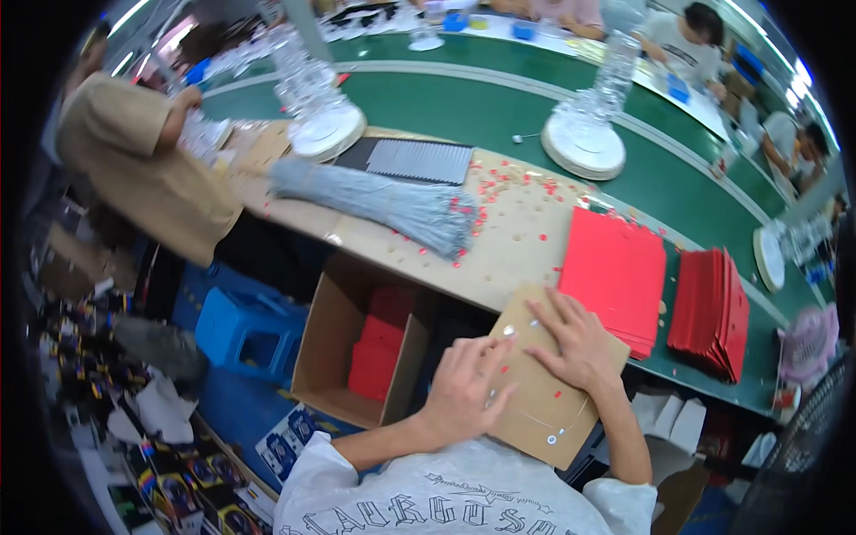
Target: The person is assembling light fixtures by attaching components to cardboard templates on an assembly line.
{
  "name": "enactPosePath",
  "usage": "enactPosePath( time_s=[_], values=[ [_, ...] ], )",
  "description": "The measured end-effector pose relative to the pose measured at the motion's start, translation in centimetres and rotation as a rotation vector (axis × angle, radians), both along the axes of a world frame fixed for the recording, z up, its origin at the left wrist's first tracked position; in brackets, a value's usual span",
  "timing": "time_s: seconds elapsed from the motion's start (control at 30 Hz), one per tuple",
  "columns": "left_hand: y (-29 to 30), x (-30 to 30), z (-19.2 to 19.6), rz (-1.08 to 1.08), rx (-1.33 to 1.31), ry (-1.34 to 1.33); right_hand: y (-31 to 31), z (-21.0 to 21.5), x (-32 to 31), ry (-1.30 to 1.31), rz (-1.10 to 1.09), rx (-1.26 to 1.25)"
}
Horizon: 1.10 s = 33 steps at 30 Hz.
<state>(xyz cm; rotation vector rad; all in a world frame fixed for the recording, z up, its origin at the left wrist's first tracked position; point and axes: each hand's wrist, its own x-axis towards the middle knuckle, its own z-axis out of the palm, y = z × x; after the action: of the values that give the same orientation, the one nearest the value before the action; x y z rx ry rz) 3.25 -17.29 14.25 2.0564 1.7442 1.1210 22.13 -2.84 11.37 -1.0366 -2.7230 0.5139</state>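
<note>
In the lower centre, the spread right hand (575,343) presses the brown kraft envelope (533,412) flat, seemingly steadying it; the half-curled left hand's (465,383) hold I cannot tell.

A pale, whitish shirt (392,474) has short, loose sleeves (314,471). Large, dark, ornate lettering (428,515) crosses its near part, with smaller script (486,492) just beyond. Left hand (462,390), right hand (575,346) and forearms (626,428) are bare.

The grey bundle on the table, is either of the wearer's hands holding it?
No, the grey bundle lies on the table, while the left hand and right hand are at the brown card.
</note>
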Motion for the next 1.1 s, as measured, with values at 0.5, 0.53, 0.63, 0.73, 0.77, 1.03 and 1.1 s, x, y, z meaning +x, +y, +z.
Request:
enactPosePath(
  time_s=[0.5,0.53,0.63,0.73,0.77,1.03,1.1],
  values=[
    [8.1,-1.0,-4.5,-0.199,0.131,-0.083,-7.7,-0.9,4.2,0.293,-0.389,0.222],
    [8.5,-1.2,-4.3,-0.198,0.123,-0.094,-7.3,-1.1,3.9,0.387,-0.358,0.145],
    [8.7,-1.4,-4.6,-0.187,0.091,-0.151,-5.8,-1.1,2.7,0.644,-0.496,0.047],
    [9.0,-0.9,-4.6,-0.213,0.063,-0.159,-3.6,-1.3,3.7,0.742,-0.569,-0.222],
    [9.0,-0.6,-4.5,-0.218,0.046,-0.154,-3.1,-1.4,3.6,0.798,-0.565,-0.216],
    [7.8,1.9,-2.7,-0.172,-0.115,-0.244,-1.7,-2.3,5.0,0.736,-0.333,-0.075],
    [7.5,2.2,-2.8,-0.162,-0.117,-0.209,-1.8,-2.2,5.3,0.618,-0.252,0.015]
  ],
)
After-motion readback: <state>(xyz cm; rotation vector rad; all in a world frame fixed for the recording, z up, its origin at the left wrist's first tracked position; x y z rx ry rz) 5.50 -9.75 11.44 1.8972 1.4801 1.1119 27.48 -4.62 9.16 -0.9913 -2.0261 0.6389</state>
